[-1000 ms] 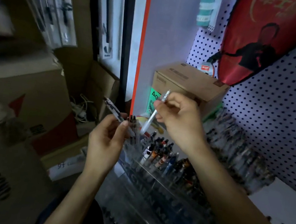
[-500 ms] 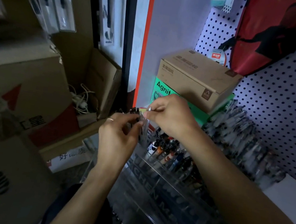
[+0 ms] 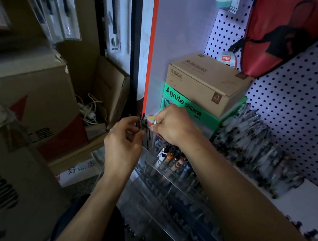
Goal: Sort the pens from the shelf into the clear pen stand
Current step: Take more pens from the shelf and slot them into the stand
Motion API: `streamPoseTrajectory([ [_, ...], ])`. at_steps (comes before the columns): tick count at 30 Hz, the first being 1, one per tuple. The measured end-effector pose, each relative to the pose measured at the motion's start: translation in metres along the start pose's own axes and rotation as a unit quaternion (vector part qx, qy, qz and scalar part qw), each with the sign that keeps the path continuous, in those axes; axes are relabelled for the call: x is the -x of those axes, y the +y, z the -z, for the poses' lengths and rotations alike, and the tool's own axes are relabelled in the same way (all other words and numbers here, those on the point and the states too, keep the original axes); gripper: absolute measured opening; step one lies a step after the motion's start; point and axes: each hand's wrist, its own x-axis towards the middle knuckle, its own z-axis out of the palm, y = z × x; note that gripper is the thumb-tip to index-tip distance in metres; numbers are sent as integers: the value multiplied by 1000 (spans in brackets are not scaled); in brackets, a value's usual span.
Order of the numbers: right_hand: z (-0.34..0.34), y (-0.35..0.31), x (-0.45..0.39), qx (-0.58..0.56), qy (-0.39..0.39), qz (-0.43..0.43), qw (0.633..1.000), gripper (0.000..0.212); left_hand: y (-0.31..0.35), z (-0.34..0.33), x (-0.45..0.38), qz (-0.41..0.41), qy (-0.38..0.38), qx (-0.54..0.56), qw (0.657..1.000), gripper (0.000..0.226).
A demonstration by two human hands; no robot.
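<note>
1. The left hand [image 3: 122,146] sits just left of the frame's centre, its back to the camera and a ring on one finger; its fingers curl round a small bundle of dark pens [image 3: 142,121], whose tops stick up above the fingertips.
2. The right hand [image 3: 173,125] lies just right of that bundle, at the centre of the frame; its thumb and fingertips pinch the top of a pale pen [image 3: 152,131], which points down towards the stand; the two hands are close together, almost touching.
3. The clear pen stand [image 3: 165,195] stands below the hands, in the lower middle of the frame, stepped in tiers with dark lettering across its front walls; its upper left compartments hold upright pens with white, orange and blue barrels [image 3: 171,159], just under the right wrist; which compartment the pale pen is over cannot be told.
4. A long heap of loose pens [image 3: 253,146] lies on the white shelf [image 3: 307,196] at the right of the frame, along the foot of the dotted pegboard [image 3: 311,102]; it is well apart from both hands.
5. Behind the hands, a brown cardboard box [image 3: 205,82] rests on a green box [image 3: 183,103] marked "Agnite", in the upper middle of the frame.
6. A red bag [image 3: 280,31] hangs on the pegboard at the upper right.
7. Large cardboard cartons [image 3: 24,90] fill the left of the frame, with a tangle of white cable [image 3: 88,109] between them.
</note>
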Motion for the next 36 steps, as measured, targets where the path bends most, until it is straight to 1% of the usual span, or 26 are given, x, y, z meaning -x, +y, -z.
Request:
streamPoseTrajectory([
  [2,2,3,3,10,-23,1,1000,22,4,3,5,5,8,27,1000,25],
  [4,8,8,10,-18,-38,-2,999,26,7,7,10,4,10,52,999,19],
  [6,24,15,20,-72,-10,-5,997,29,11,10,15,11,-9,78,997,13],
  [8,46,23,38,-100,35,-1,994,27,17,11,17,33,-54,145,987,11],
  [10,69,35,63,-109,68,-8,992,23,26,11,20,47,-116,204,971,12],
  [15,107,77,130,-143,103,-49,983,14,58,-3,33,-22,-245,225,943,16],
  [19,119,106,166,-175,133,-88,972,8,99,-36,36,-127,-320,143,928,18],
  [21,123,120,179,-180,156,-102,966,7,122,-54,36,-142,-376,123,907,17],
  [24,135,142,196,-197,181,-125,955,7,147,-83,38,-156,-456,94,871,8],
  [28,144,182,214,-232,207,-192,931,11,169,-124,45,-196,-519,10,832,6],
  [31,137,220,227,-267,230,-251,902,11,179,-152,57,-227,-558,-61,796,13],
  [32,134,234,230,-267,224,-273,897,13,183,-161,61,-234,-569,-81,784,14],
  [33,132,248,230,-249,204,-296,899,15,187,-171,66,-239,-580,-101,772,16],
  [35,128,272,230,-191,139,-330,914,21,194,-193,76,-250,-598,-147,747,17],
  [36,128,279,229,-173,120,-338,917,22,197,-205,80,-256,-600,-170,739,16],
])
